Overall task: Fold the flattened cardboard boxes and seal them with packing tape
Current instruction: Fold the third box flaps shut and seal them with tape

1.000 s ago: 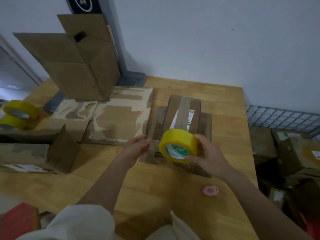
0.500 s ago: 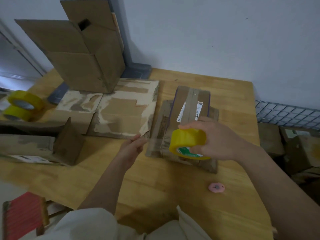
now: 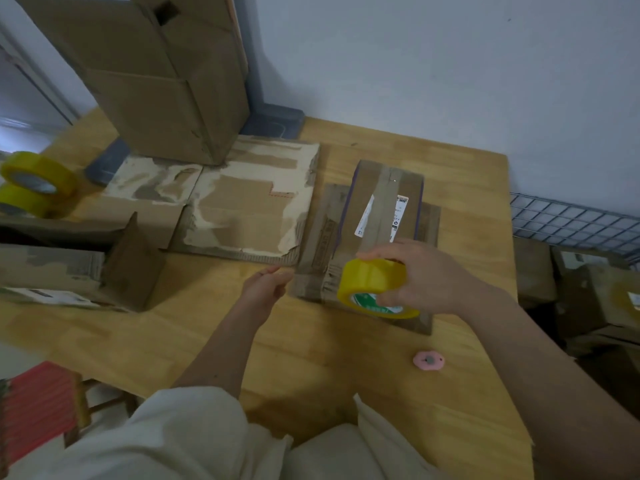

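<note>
The right hand (image 3: 429, 275) is grasping the tape roll (image 3: 375, 289), with the fingers curling over its top and the thumb at its open core. The roll is sitting tilted over the near end of the box (image 3: 377, 202); whether it is touching the cardboard cannot be told. The box is lying flat on the table (image 3: 346, 368), extending away from the right fingertips, with a taped seam and a white label (image 3: 398, 216) just beyond them.

The left hand (image 3: 265, 289) is lying at the near left corner of the box, fingers loosely curled toward it; whether they are pinching a tape end or gripping anything cannot be told.

A torn cardboard sheet (image 3: 242, 206) is lying just beyond the left fingers. An upright box (image 3: 166, 91) is standing well beyond them. Two spare rolls (image 3: 34, 183) are lying far to their left. A pink disc (image 3: 428, 361) is lying on the table nearer than the right fingers.
</note>
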